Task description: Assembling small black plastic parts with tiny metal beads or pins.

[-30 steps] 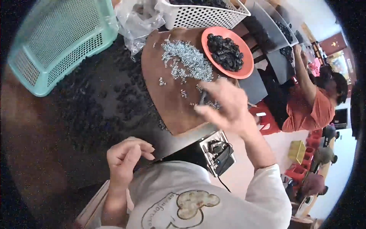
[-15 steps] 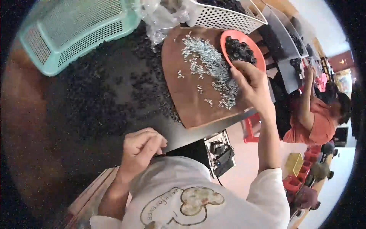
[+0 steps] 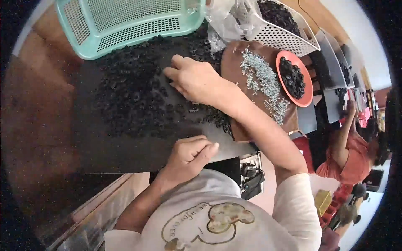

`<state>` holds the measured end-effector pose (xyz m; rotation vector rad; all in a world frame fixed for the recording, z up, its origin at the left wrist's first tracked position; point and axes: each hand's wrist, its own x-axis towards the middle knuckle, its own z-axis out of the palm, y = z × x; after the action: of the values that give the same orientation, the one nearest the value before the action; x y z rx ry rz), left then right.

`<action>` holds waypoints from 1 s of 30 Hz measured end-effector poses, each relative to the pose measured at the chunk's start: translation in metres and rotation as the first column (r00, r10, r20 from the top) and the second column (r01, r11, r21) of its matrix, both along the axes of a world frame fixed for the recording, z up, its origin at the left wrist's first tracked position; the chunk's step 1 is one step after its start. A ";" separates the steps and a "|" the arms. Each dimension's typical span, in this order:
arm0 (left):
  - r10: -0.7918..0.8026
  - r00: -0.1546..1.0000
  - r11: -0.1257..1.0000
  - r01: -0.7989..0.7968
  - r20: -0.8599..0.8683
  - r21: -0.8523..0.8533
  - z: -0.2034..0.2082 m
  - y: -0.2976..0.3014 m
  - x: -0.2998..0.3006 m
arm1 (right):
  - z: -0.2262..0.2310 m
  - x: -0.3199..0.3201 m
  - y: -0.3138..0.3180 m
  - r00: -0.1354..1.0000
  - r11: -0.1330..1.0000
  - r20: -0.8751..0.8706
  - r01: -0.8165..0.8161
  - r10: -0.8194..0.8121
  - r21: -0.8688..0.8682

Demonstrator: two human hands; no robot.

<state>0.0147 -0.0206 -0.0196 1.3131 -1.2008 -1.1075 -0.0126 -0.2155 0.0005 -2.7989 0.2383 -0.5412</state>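
My left hand (image 3: 190, 158) is closed in a loose fist at the table's near edge, thumb laid over the bent fingers. Whatever it holds, if anything, is hidden. My right hand (image 3: 197, 79) reaches over the table with its fingers curled together, just above many small black ring-like parts (image 3: 130, 92) spread across the dark tabletop. I cannot make out what lies between those fingertips. Beside my right forearm is a brown board (image 3: 240, 121) bearing a scatter of small silvery metal pieces (image 3: 264, 79). An orange-red plate (image 3: 307, 94) piled with black rings (image 3: 292, 77) rests at the board's right side.
A green mesh basket (image 3: 138, 42) stands at the back left. Clear plastic bags (image 3: 234, 21) lie against a white perforated basket (image 3: 289, 39) of black parts. Grey bins (image 3: 331, 62) line the right side. A co-worker in an orange shirt (image 3: 341, 161) sits beyond them.
My right hand has left the orange-red plate and moved left over the black parts. My left hand stays closed near the table edge. The view has shifted, so the table things appear farther right.
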 end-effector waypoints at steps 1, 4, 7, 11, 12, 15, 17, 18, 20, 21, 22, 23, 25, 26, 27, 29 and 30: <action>-0.013 1.000 1.000 0.013 -0.006 0.003 -0.001 0.000 0.001 | -0.009 0.008 -0.003 1.000 0.997 -0.014 -0.021 0.020 -0.075; -0.022 1.000 1.000 0.022 -0.009 -0.004 0.001 0.001 0.001 | -0.009 0.016 -0.009 0.998 0.985 -0.054 -0.050 0.042 -0.166; -0.029 1.000 0.999 0.029 -0.003 -0.020 0.000 0.003 0.005 | 0.000 0.012 -0.011 0.997 0.987 -0.042 -0.072 0.066 -0.145; 0.085 0.968 0.994 -0.098 -0.236 -0.044 -0.002 0.005 0.005 | 0.021 -0.023 0.003 0.997 0.987 0.063 -0.063 0.055 0.147; 0.102 0.955 0.991 -0.121 -0.278 -0.051 -0.003 0.007 0.007 | 0.025 -0.035 0.007 0.992 0.968 0.115 -0.083 0.057 0.236; 0.215 0.812 0.968 -0.250 -0.543 0.010 0.003 0.005 0.011 | 0.038 -0.063 0.026 0.970 0.918 0.236 -0.139 0.052 0.370; 0.240 0.737 0.967 -0.240 -0.631 0.088 0.015 -0.001 0.011 | 0.049 -0.081 0.038 0.980 0.862 0.197 -0.097 -0.003 0.498; 0.205 0.753 0.974 -0.222 -0.625 0.053 0.014 -0.005 0.011 | 0.049 -0.086 0.042 0.979 0.847 0.204 -0.098 -0.012 0.522; 0.153 0.730 0.985 -0.168 -0.666 0.043 0.007 -0.009 0.009 | 0.042 -0.096 0.046 0.952 0.814 0.307 -0.179 0.001 0.553; 0.104 0.701 0.992 -0.121 -0.706 0.026 0.006 -0.012 0.007 | 0.039 -0.099 0.050 0.929 0.791 0.370 -0.221 -0.008 0.571; 0.105 0.677 0.993 -0.111 -0.728 0.040 0.010 -0.015 0.002 | 0.038 -0.102 0.057 0.937 0.731 0.348 -0.214 -0.034 0.648; 0.124 0.671 0.991 -0.121 -0.731 0.056 0.018 -0.018 -0.003 | 0.033 -0.105 0.059 0.934 0.747 0.355 -0.206 -0.043 0.632; 0.171 0.627 0.983 -0.156 -0.760 0.093 0.020 -0.016 -0.009 | 0.028 -0.108 0.059 0.922 0.807 0.386 -0.228 0.001 0.544; 0.185 0.631 0.980 -0.171 -0.754 0.098 0.018 -0.015 -0.009 | 0.024 -0.110 0.061 0.921 0.785 0.390 -0.231 -0.015 0.575; 0.199 0.633 0.977 -0.185 -0.748 0.104 0.015 -0.015 -0.010 | 0.021 -0.113 0.062 0.919 0.761 0.393 -0.232 -0.032 0.606; 0.204 0.620 0.976 -0.194 -0.757 0.104 0.009 -0.014 -0.012 | 0.028 -0.125 0.060 0.937 0.770 0.344 -0.178 -0.057 0.613; 0.189 0.618 0.977 -0.200 -0.763 0.080 0.006 -0.015 -0.012 | 0.032 -0.137 0.057 0.955 0.719 0.281 -0.132 -0.091 0.683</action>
<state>0.0026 -0.0354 -0.0140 0.7642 -0.3977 -1.2959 -0.1495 -0.1580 0.0330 -1.9469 0.2749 -0.6829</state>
